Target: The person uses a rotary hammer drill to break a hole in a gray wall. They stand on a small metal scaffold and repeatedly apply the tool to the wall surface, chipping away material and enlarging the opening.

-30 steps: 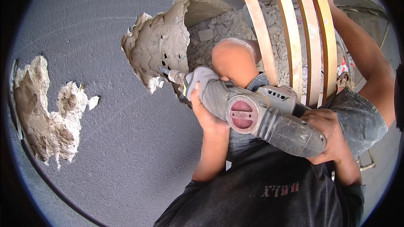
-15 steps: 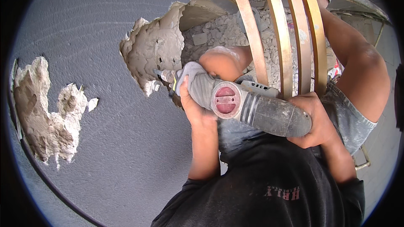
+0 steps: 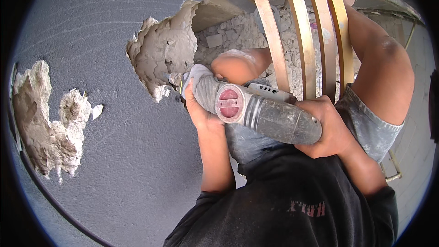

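Power tool (image 3: 274, 116) held across the lap, front end at the lower edge of the broken wall hole (image 3: 167, 50); bit tip too hidden to say if it bites. Left hand (image 3: 200, 110) has fingers wrapped round the grey cloth (image 3: 206, 88) on the nose, right hand (image 3: 322, 126) fingers closed round the rear grip, trigger not visible. Risks, my guess: cloth slips on the housing and left hold goes; bit skids off the ragged edge and nose kicks toward the bare knee (image 3: 232, 67) just beside it; loose chunks drop onto the leg, no cover there
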`<state>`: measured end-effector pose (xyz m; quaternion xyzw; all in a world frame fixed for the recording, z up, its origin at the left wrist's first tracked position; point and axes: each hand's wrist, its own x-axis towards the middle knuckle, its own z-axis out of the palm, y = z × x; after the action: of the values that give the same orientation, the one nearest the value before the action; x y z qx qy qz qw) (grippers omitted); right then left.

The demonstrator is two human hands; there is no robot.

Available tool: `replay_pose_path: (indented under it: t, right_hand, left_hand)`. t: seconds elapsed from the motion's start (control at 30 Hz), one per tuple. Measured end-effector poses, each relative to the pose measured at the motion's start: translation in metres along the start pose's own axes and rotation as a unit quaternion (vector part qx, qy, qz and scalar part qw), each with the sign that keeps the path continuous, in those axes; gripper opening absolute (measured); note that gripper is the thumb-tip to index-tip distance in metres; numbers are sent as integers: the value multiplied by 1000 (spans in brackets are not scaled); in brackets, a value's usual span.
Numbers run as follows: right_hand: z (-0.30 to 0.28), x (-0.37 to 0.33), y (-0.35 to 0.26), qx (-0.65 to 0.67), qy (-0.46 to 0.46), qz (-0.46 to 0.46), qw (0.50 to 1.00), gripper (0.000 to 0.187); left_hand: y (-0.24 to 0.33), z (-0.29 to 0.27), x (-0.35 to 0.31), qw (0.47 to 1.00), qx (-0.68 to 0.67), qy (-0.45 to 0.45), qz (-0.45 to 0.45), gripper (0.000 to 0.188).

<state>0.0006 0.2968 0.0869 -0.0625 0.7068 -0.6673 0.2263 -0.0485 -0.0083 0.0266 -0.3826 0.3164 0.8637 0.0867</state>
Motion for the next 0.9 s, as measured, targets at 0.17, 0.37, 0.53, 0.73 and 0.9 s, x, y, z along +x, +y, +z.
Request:
replay_pose_path:
  t: [0.17, 0.37, 0.53, 0.73, 0.9]
  right_hand:
    - [4, 1, -2, -13, 6, -10, 1000, 33]
    - [-7, -8, 7, -42, 28, -15, 999, 44]
    - [-27, -71, 20, -81, 0, -43, 996, 54]
    - [-28, -75, 23, -111, 35, -58, 991, 55]
    - [-14, -57, 10, -65, 34, -47, 996, 45]
  left_hand:
    - [0, -3, -2, 1000, 6, 5, 8, 43]
    - [-9, 13, 0, 1000, 3, 14, -12, 42]
    - [-51, 14, -37, 999, 43, -15, 1, 48]
    - [-52, 23, -35, 999, 28, -31, 13, 51]
    - [-38, 9, -25, 998, 54, -23, 20, 52]
